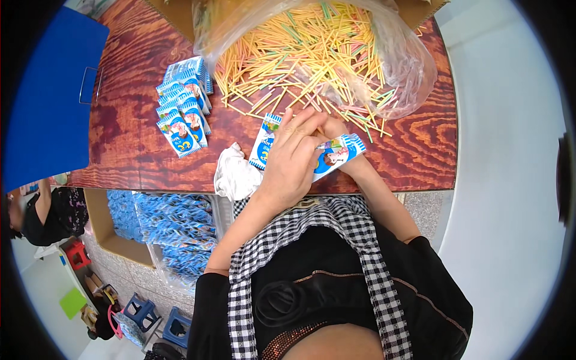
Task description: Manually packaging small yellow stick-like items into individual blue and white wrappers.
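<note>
Near the table's front edge my hands meet, the left one crossing over the right. My left hand (pixel 291 159) is closed, its fingers bent over my right hand (pixel 336 128), whose fingers are mostly hidden. A blue-and-white printed packet (pixel 340 157) slants out from under my left palm, across my right wrist. A second such packet (pixel 262 144) shows at the left side of my left hand, partly covered by it. A crumpled white cloth (pixel 236 173) lies beside my left wrist.
Several similar packets (pixel 180 133) lie stacked at left. Thin pastel sticks (pixel 300 48) spill from a clear plastic bag (pixel 414 78) on the wood-grained table (pixel 414 162). Below its left edge stands a carton (pixel 123 247) beside blue packets (pixel 177 219). Another person (pixel 57 210) and stools (pixel 141 309) are at far left.
</note>
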Demonstrator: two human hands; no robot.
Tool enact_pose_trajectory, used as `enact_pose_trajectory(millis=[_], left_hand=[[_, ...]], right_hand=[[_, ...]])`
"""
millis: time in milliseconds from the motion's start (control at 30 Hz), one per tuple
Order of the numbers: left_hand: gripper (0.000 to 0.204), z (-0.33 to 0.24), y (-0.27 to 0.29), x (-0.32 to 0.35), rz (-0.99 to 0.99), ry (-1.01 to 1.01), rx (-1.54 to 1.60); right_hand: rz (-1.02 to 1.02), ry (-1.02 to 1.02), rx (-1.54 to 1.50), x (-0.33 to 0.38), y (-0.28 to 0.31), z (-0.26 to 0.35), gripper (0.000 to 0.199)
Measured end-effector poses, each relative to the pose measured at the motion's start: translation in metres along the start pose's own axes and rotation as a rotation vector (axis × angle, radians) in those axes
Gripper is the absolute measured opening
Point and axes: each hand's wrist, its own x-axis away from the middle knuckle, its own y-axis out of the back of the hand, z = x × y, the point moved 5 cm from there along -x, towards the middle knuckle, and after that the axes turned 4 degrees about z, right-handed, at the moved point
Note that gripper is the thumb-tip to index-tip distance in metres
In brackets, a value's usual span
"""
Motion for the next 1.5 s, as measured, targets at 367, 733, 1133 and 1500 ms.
enact_pose_trajectory(millis=[367,733,1133,1500], left_hand=[[0.009,0.051,0.024,0.027,-0.405,0.449,0.796],[0.012,0.075,0.016,0.049,-0.475,0.733,0.949],[0.015,0.076,0.026,0.056,-0.544,0.655,0.92],[0.013,0.079,0.024,0.062,-0.531,0.712,0.912]], right_hand=[[-0.032,-0.196,0.202,-0.002,0.011,0.012,0.013],[-0.004,0.055,0.276,-0.002,0.002,0.023,0.011],[0.042,0.139,0.263,0.001,-0.009,0.034,0.011],[0.078,0.151,0.285,0.001,-0.014,0.039,0.008]])
